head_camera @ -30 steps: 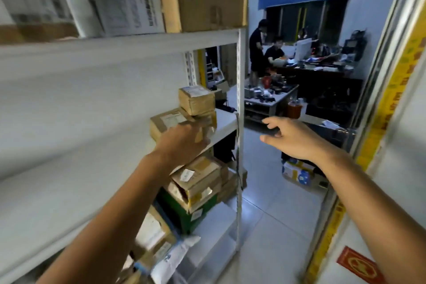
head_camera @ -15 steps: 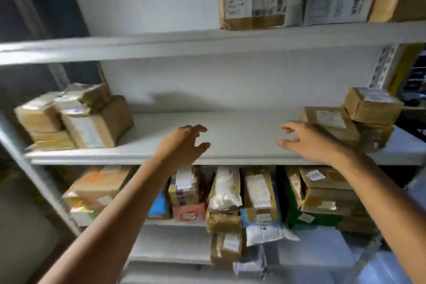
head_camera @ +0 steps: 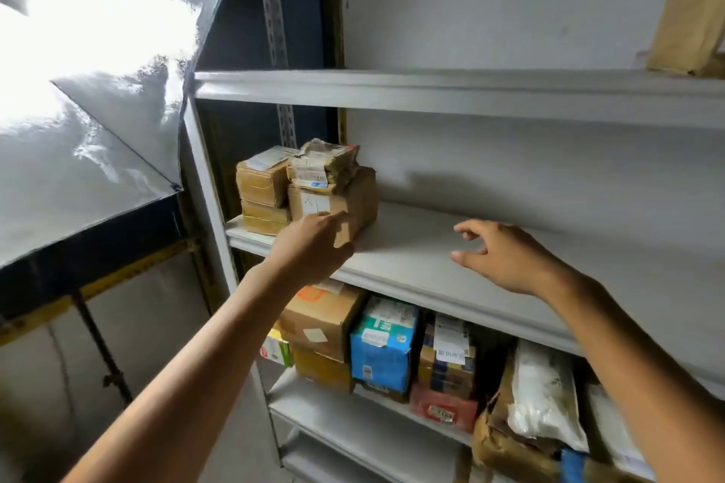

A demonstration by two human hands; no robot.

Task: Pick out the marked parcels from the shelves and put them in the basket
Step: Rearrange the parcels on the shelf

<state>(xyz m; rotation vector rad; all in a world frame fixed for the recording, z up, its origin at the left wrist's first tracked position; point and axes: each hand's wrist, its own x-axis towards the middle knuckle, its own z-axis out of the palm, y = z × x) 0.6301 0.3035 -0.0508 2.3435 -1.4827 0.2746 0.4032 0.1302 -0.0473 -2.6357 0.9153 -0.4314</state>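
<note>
The left hand [head_camera: 310, 247], grip loosely spread and holding nothing, has its fingertips at the front of the marked parcel [head_camera: 312, 203]. The right hand [head_camera: 506, 255] hovers spread over the shelf [head_camera: 396, 247]. The parcel sits at the shelf's left end under a crumpled parcel [head_camera: 325, 165], so steadying that one while sliding it out seems wise.

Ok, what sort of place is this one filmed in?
Likely a parcel storeroom: white metal shelving racks hold taped brown cardboard parcels with shipping labels, plus a blue printed carton below.
</note>
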